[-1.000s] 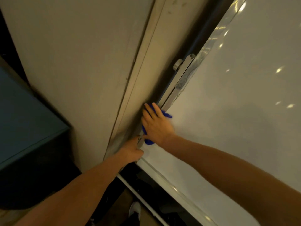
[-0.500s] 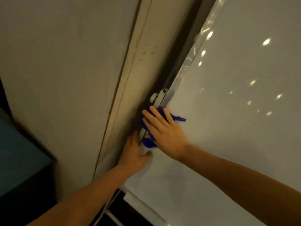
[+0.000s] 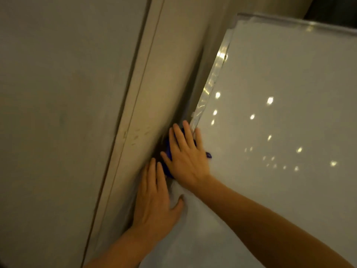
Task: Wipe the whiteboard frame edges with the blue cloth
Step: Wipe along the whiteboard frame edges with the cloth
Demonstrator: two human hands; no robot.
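Observation:
The whiteboard [image 3: 280,132] fills the right half of the view, its silver left frame edge [image 3: 212,80] running up to the top corner. My right hand [image 3: 188,158] lies flat with straight fingers on the blue cloth [image 3: 167,151] and presses it against that left edge. Most of the cloth is hidden under the hand; a blue tip shows at its right side. My left hand [image 3: 154,200] rests on the same edge just below, fingers straight over the frame and thumb spread on the board.
A beige wall [image 3: 58,113] with a vertical trim strip [image 3: 139,113] stands close to the left of the board, with a dark narrow gap between them. The board's top edge [image 3: 299,21] shows at the upper right.
Both hands have moved up along the left frame edge with the cloth, past the metal bracket. The view has tilted up, and the board's top corner has come into sight.

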